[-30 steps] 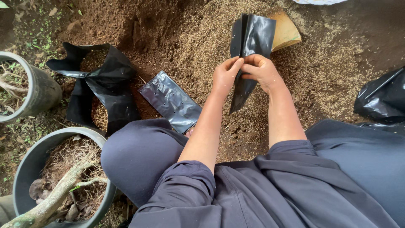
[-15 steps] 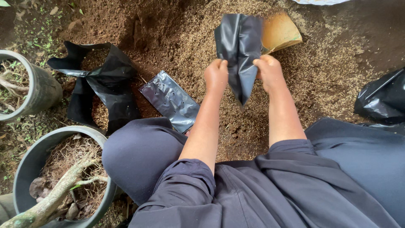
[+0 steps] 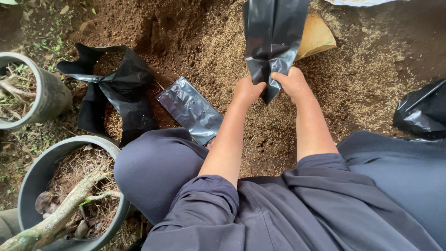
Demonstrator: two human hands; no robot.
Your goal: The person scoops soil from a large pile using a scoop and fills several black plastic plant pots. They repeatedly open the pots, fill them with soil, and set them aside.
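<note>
I hold a black plastic nursery bag (image 3: 272, 37) up over a heap of brown soil mix (image 3: 223, 46). My left hand (image 3: 247, 90) pinches its lower left edge, and my right hand (image 3: 291, 83) grips its lower right edge. The bag hangs stretched upward between them, its bottom corner pointing down between my hands. Behind the bag lies a tan wooden scoop-like piece (image 3: 317, 37), partly hidden by the bag. A flat, empty black bag with small holes (image 3: 190, 109) rests on the soil near my left knee (image 3: 148, 172).
A filled, slumped black bag (image 3: 118, 97) sits at the left. Two grey pots with roots and dry litter stand at the left edge (image 3: 44, 100) and lower left (image 3: 32, 179). Another black bag (image 3: 425, 111) lies at the right edge.
Both hands have turned the black bag and raised it higher and wider; it now stretches above my hands and covers more of the tan piece.
</note>
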